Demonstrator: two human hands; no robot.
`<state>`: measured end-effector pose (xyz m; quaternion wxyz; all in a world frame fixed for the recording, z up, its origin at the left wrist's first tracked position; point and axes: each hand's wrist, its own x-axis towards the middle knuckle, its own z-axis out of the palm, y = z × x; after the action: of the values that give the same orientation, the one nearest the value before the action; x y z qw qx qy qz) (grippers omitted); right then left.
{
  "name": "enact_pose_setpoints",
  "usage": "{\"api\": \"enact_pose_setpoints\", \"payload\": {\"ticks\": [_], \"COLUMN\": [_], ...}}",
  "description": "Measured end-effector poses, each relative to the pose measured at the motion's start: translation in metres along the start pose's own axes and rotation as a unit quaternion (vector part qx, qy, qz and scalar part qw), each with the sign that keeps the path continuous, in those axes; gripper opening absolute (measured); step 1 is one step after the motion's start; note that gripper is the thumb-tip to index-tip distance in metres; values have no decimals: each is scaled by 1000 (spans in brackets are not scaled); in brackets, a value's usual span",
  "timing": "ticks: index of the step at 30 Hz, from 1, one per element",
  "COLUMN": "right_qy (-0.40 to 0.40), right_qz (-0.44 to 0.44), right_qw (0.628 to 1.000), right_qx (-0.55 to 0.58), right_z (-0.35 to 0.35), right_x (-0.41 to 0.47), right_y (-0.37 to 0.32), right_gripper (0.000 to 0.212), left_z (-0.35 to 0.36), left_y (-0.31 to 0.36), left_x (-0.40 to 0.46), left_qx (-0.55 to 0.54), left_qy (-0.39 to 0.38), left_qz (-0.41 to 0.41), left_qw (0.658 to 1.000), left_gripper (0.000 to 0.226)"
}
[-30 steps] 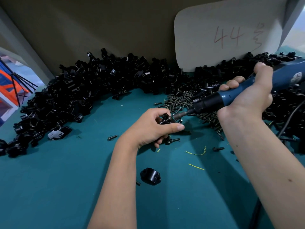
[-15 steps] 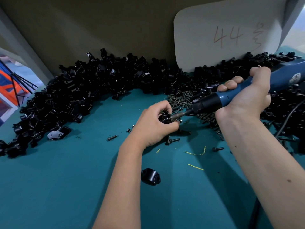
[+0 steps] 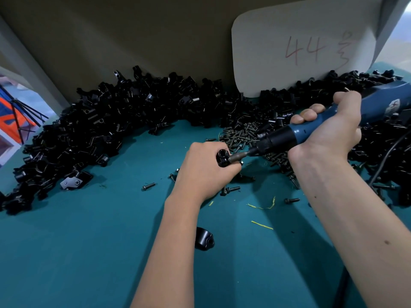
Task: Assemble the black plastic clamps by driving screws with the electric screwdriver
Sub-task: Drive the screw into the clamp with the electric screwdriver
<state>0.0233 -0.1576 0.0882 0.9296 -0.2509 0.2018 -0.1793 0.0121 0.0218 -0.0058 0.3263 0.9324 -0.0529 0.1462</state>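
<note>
- At the far left edge we see a bright orange shape (image 3: 9, 121) behind thin dark rods.
- Across the upper left and centre of the frame, a long heap of black clamp parts (image 3: 106, 127) curves along the foot of a brown cardboard wall (image 3: 133, 36), lying on our teal table (image 3: 77, 252).
- At the heap's lower left end, one part shows a grey metal plate (image 3: 71, 182) facing up.
- Left of centre a loose screw (image 3: 148, 186) lies alone on the table.
- Low in the centre, just beside our left forearm, a single black clamp half (image 3: 203, 238) rests on the table.
- At the centre, our left hand (image 3: 204, 172) has its fingers curled tightly round a black clamp (image 3: 223, 157), holding it just above the table.
- The metal bit (image 3: 241, 155) touches the clamp from the right; the screw itself we cannot make out.
- Just above the bit, a pile of screws (image 3: 240, 136) sits at the heap's edge.
- Below it, yellow shreds (image 3: 262, 206) lie scattered on the table.
- Right of centre, our right hand (image 3: 331, 132) is wrapped firmly round the blue electric screwdriver (image 3: 322, 125), which slants down to the left.
- In the upper right, a pale card (image 3: 300, 52) marked "44" leans against the wall.
- At the right edge a dark cable (image 3: 387, 158) crosses more black parts.
</note>
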Motion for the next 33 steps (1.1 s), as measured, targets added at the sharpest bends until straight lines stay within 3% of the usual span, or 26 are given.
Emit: {"api": "enact_pose_setpoints", "payload": {"ticks": [1, 5, 10, 18, 26, 33], "right_qy": [5, -11, -8, 45, -22, -10], "right_qz": [-16, -44, -65, -79, -72, -61], "right_qw": [999, 999, 998, 996, 997, 998], "right_qx": [28, 28, 17, -3, 4, 4], "right_z": [-6, -14, -12, -5, -13, -17], "right_x": [0, 11, 12, 1, 15, 21], "right_y": [8, 20, 22, 15, 25, 29], "right_gripper": [11, 26, 24, 20, 21, 21], "left_z": [0, 3, 9, 15, 15, 10], "left_y": [1, 1, 4, 5, 7, 8], "left_x": [0, -4, -6, -8, -10, -14], "left_qx": [9, 4, -35, -9, -23, 11], "left_qy": [9, 38, 21, 36, 37, 43], "left_qz": [2, 1, -21, -34, -58, -67], "left_qw": [1000, 999, 999, 999, 997, 997], "left_gripper": [35, 33, 32, 28, 26, 26]}}
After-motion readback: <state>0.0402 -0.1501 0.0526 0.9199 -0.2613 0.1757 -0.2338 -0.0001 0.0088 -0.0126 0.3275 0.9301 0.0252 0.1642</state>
